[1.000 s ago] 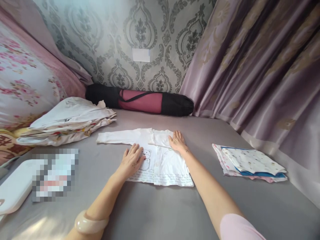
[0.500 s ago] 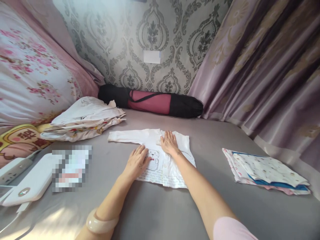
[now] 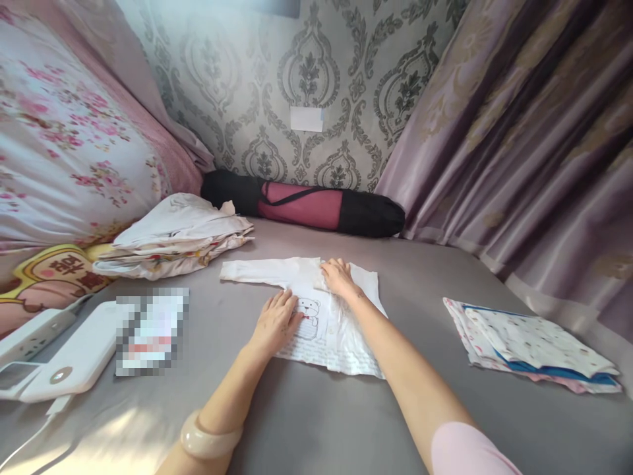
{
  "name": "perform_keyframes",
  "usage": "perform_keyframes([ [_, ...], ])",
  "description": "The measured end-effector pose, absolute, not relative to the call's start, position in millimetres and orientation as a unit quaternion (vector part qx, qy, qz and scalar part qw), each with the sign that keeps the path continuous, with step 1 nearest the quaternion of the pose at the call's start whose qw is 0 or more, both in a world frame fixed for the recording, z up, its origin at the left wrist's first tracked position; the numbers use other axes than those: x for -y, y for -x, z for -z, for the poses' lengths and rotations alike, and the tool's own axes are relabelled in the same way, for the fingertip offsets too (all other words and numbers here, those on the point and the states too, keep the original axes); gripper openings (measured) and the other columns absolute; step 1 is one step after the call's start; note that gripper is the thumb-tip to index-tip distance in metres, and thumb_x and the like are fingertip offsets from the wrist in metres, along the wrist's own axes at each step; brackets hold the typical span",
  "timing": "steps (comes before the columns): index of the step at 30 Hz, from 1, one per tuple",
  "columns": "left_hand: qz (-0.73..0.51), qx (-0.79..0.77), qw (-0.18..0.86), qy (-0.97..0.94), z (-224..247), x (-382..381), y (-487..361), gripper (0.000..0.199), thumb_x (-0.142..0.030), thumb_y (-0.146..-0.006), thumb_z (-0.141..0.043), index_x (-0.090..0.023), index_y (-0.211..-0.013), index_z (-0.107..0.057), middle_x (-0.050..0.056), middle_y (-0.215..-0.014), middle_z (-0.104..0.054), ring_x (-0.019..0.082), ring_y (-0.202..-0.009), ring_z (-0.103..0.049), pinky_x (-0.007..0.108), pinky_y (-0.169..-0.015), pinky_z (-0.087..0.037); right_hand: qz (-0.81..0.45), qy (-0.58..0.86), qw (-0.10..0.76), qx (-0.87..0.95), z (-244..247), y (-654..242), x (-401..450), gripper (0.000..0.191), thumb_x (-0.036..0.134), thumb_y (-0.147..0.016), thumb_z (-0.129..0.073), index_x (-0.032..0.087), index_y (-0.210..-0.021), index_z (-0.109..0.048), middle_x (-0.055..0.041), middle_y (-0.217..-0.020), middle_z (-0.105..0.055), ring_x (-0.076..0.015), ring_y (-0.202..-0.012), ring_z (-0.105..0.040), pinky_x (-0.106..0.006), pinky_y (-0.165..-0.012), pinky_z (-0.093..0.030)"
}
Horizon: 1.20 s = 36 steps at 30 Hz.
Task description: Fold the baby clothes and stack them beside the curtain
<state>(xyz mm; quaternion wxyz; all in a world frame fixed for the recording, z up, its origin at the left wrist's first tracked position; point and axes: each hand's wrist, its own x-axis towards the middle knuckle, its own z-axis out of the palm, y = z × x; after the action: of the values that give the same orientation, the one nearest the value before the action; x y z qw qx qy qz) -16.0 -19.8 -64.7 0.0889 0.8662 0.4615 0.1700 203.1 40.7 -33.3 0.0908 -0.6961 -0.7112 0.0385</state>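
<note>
- Overall, a grey sheet (image 3: pixel 316 422) forms the flat work surface.
- Patterned grey wall (image 3: pixel 237 86) at the back; mauve curtain (image 3: pixel 519 152) along the right.
- Floral fabric (image 3: pixel 59 145), white with pink blossoms, at the far left.
- Long black-and-maroon bag (image 3: pixel 301 206) lying near the foot of the wall.
- Loose pile of pale garments (image 3: pixel 173 227), beyond and to the left of the hands.
- White long-sleeved baby shirt (image 3: pixel 319 343), laid out on the sheet beneath both hands. One sleeve extends leftward, beyond the left hand. The bear print (image 3: pixel 308 316) faces up, just right of the left hand's fingers.
- Folded stack of printed cloths (image 3: pixel 539 340), well apart, to the right.
- White power bank (image 3: pixel 82 353) with cable attached, at left, beside a pixelated item (image 3: pixel 153 333).
- Left hand (image 3: pixel 278 321): palm down on the shirt's left edge, fingers extended and close together, thumb out toward the print. Pale bangle (image 3: pixel 210 437) on the forearm.
- Right hand (image 3: pixel 340 276): on the shirt's upper part near the neckline, fingers bent; whether they pinch fabric cannot be told.
- White rectangle (image 3: pixel 306 119) on the wall.
</note>
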Motion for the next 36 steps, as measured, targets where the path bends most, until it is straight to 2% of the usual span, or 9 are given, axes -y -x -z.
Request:
perform_keyframes([
  [8,-0.172,-0.46,0.082,-0.867,66.8,18.9,16.3,0.034,-0.034,-0.093,-0.045,-0.021,-0.124,-0.05,0.014,-0.141,-0.049,0.029,-0.134,-0.041,0.048,-0.107,-0.036,-0.088,0.719,0.108,0.68,30.7,-209.1,-50.3,0.022,0.026,-0.092,-0.047,0.024,-0.107,-0.063,-0.0066,-0.118,-0.058,-0.0248,-0.112,-0.044,-0.037,-0.093,-0.03],
  [16,-0.173,-0.464,0.097,-0.863,63.5,19.7,15.9,0.034,-0.032,-0.092,-0.046,-0.02,-0.124,-0.052,0.014,-0.142,-0.049,0.031,-0.134,-0.041,0.049,-0.107,-0.035,-0.084,0.729,0.176,0.656,33.6,-212.2,-48.0,0.03,0.027,-0.094,-0.041,0.026,-0.118,-0.059,-0.0059,-0.127,-0.057,-0.024,-0.117,-0.045,-0.036,-0.097,-0.032],
  [20,-0.174,-0.469,0.099,-0.86,64.5,19.6,15.1,0.034,-0.033,-0.092,-0.048,-0.02,-0.123,-0.052,0.014,-0.142,-0.049,0.031,-0.134,-0.041,0.049,-0.108,-0.035,-0.038,0.721,0.176,0.669,39.8,-208.5,-38.4,0.044,0.021,-0.094,-0.036,0.019,-0.137,-0.046,-0.0071,-0.148,-0.041,-0.0221,-0.136,-0.031,-0.039,-0.111,-0.018],
  [24,-0.176,-0.467,0.097,-0.861,64.7,19.7,15.4,0.034,-0.033,-0.092,-0.047,-0.021,-0.123,-0.052,0.014,-0.142,-0.049,0.03,-0.134,-0.042,0.048,-0.108,-0.035,-0.024,0.698,0.137,0.702,42.6,-198.2,-26.4,0.052,0.026,-0.097,-0.029,0.008,-0.145,-0.036,-0.0108,-0.155,-0.03,-0.0209,-0.145,-0.015,-0.038,-0.116,-0.003],
  [29,-0.17,-0.462,0.092,-0.866,64.2,19.0,16.2,0.035,-0.034,-0.094,-0.044,-0.019,-0.124,-0.052,0.014,-0.142,-0.049,0.03,-0.134,-0.042,0.048,-0.108,-0.035,-0.071,0.674,0.109,0.727,53.8,-178.9,-17.6,0.064,0.043,-0.099,-0.021,0.004,-0.15,-0.025,-0.0132,-0.158,-0.017,-0.0216,-0.147,-0.009,-0.037,-0.117,-0.004],
  [33,-0.165,-0.462,0.097,-0.866,64.0,18.3,16.8,0.037,-0.037,-0.094,-0.043,-0.02,-0.126,-0.052,0.014,-0.143,-0.048,0.029,-0.134,-0.041,0.047,-0.109,-0.035,-0.108,0.673,0.098,0.725,56.4,-177.2,-19.9,0.067,0.046,-0.098,-0.019,0.003,-0.15,-0.023,-0.0142,-0.159,-0.014,-0.0218,-0.147,-0.007,-0.038,-0.117,-0.001],
  [36,-0.173,-0.462,0.107,-0.863,66.1,17.1,17.6,0.038,-0.036,-0.093,-0.044,-0.019,-0.126,-0.053,0.015,-0.142,-0.049,0.03,-0.134,-0.042,0.048,-0.108,-0.035,-0.156,0.67,0.099,0.719,48.4,-182.8,-22.5,0.068,0.049,-0.098,-0.013,0.007,-0.151,-0.022,-0.0122,-0.159,-0.013,-0.0205,-0.147,-0.006,-0.038,-0.117,-0.002],
])
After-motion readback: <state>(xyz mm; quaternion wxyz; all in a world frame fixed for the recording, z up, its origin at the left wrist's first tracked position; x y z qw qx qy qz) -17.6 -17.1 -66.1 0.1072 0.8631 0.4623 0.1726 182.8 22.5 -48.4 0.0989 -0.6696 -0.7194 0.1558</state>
